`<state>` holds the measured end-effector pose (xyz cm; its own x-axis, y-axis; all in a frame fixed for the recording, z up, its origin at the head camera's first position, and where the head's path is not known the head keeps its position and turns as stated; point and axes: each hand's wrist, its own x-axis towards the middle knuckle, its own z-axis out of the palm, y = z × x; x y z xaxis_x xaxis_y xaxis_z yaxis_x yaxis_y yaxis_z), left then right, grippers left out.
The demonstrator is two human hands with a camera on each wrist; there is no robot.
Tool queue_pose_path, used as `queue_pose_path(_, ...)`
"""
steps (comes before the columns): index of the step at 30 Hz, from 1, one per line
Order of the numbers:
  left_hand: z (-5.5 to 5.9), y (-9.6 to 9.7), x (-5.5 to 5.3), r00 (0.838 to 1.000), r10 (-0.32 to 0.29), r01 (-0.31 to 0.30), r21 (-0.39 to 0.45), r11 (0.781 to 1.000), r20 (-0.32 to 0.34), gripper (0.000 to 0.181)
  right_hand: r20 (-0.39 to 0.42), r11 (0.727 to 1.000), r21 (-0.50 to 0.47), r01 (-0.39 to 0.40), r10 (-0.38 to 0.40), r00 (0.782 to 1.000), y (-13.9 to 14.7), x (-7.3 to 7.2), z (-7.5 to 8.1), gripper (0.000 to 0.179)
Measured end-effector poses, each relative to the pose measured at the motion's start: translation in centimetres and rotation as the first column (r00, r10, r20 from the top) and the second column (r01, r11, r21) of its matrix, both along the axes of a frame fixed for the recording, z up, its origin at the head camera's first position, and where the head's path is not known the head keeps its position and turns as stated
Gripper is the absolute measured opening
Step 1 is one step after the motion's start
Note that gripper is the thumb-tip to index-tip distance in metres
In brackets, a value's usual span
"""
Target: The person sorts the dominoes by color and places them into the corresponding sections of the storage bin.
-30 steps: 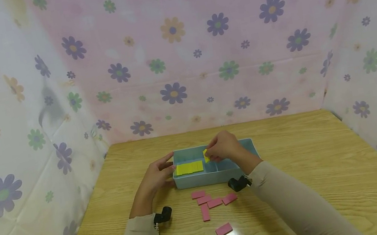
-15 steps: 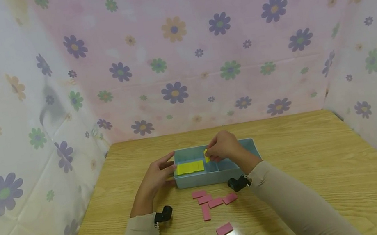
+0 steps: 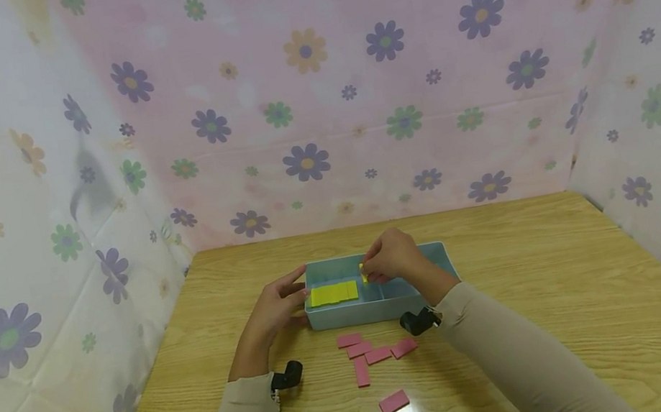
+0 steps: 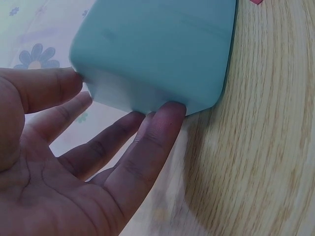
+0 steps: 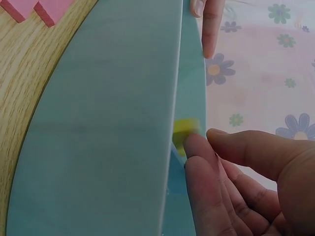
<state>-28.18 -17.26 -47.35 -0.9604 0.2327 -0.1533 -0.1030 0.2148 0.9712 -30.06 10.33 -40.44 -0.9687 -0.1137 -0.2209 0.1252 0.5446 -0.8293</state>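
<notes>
A light-blue divided plastic box (image 3: 349, 316) stands on the wooden table. Several yellow tiles (image 3: 333, 294) lie in a row in its left compartment. My right hand (image 3: 393, 256) is over the middle of the box and pinches one more yellow tile (image 3: 364, 273), which stands on edge near the row. In the right wrist view, that yellow tile (image 5: 185, 129) is partly hidden by the fingertips and the box wall. My left hand (image 3: 274, 310) rests its spread fingers against the box's left end. The left wrist view shows those fingertips (image 4: 170, 115) touching the end wall.
Several pink tiles (image 3: 378, 355) lie scattered on the table in front of the box, one of them (image 3: 394, 402) closer to me. A divider (image 3: 381, 291) splits the box. Flowered cloth (image 3: 357, 128) hangs behind and on both sides of the table.
The yellow tile in my right hand has turned and now shows narrower. My left hand and the pink tiles keep their places. The head view has shifted very slightly.
</notes>
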Motion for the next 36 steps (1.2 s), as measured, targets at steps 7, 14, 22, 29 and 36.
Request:
queue_pose_path(7, 0.0, 0.1, 0.1, 1.000, 0.002, -0.002, 0.002, 1.000, -0.004, 0.057, 0.005, 1.000, -0.016, 0.000, 0.000, 1.000, 0.1, 0.2, 0.1, 0.012)
queue_pose_path(14, 0.0, 0.1, 0.1, 1.000, 0.011, -0.011, 0.005, 1.000, 0.000, 0.058, 0.033, 0.999, -0.041, 0.012, -0.010, 0.999, 0.3, 0.2, 0.3, 0.028)
queue_pose_path(22, -0.1, 0.1, 0.0, 1.000, 0.018, -0.018, 0.006, 1.000, 0.009, 0.057, 0.142, 0.979, -0.202, -0.017, 0.046, 0.989, -0.9, 0.8, 1.2, 0.071)
queue_pose_path(29, -0.1, 0.0, -0.1, 1.000, 0.011, -0.011, 0.007, 1.000, 0.007, 0.058, 0.239, 0.944, -0.328, -0.043, 0.127, 0.963, -3.1, 1.6, 1.4, 0.086)
queue_pose_path(36, -0.1, 0.0, -0.2, 1.000, 0.008, -0.008, 0.014, 1.000, 0.013, 0.057, 0.225, 0.933, -0.323, -0.155, 0.235, 0.946, -3.9, 1.5, 0.5, 0.081)
